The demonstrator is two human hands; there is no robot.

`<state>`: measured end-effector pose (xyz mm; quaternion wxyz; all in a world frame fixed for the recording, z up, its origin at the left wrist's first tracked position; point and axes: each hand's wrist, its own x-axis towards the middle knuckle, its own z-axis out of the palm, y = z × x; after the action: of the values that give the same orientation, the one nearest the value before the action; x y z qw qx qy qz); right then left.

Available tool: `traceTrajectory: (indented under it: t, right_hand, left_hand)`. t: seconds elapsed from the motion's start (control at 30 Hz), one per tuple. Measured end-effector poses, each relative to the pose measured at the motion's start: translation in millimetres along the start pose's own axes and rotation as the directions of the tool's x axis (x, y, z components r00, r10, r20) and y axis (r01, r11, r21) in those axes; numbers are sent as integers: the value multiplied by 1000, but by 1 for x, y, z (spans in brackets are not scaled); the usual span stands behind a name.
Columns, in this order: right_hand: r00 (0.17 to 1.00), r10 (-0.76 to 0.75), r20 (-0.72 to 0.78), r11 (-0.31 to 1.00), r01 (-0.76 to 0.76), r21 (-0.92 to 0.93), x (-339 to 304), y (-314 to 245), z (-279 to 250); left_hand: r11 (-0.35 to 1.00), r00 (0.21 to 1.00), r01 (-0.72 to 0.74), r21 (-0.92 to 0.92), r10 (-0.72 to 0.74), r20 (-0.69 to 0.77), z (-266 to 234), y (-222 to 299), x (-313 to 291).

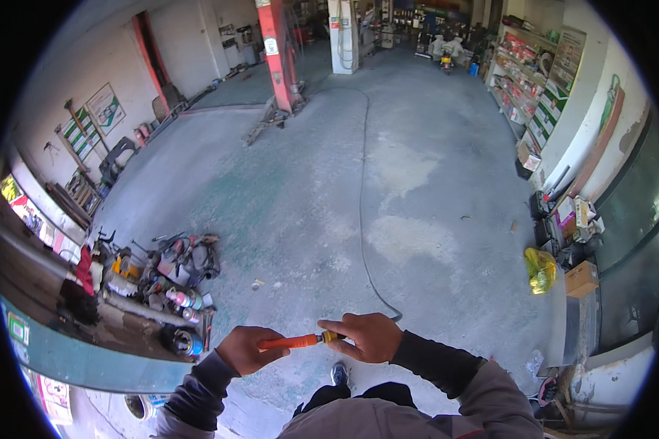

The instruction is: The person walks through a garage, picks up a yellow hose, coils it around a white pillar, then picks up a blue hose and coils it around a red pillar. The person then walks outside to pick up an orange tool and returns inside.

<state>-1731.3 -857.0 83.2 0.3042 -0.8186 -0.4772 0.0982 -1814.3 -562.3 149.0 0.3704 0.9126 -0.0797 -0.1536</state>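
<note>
In front of my body, my left hand (pixel 247 350) is closed round the left end of a slim orange tool (pixel 294 342), which may be an air gun. A dark, narrow neck joins its right end to a brass-coloured fitting (pixel 331 336). My right hand (pixel 372 338) pinches that fitting between thumb and fingers, with the index finger stretched along its top. From behind my right hand a grey hose (pixel 363 219) runs away across the floor. Where it meets the fitting, if it does, is hidden by the hand.
Left lies a heap of parts and spray cans (pixel 187 296) beside a ledge. A red lift post (pixel 274 55) stands far ahead. Stocked shelves (pixel 523 77) line the right wall, with a yellow bag (pixel 540 271) and a cardboard box (pixel 581 279) nearer. A motorbike (pixel 447 55) is at the back.
</note>
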Motion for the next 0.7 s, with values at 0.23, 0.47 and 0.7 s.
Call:
traceTrajectory:
  t: [0.23,0.47,0.7]
  right_hand:
    - [979,100,-177,968,-55,244,18,41,-110]
    - [988,153,-23,740,-99,665,9,175,-197]
    - [869,353,-346,217,284,934,59,356,-345]
  left_hand:
    - [903,922,-382,195,387,13,-66,81,126]
    - [583,769,-602,546,606,202,-80,202,292]
    - [539,380,-295,789,824,-421,-108,314,523]
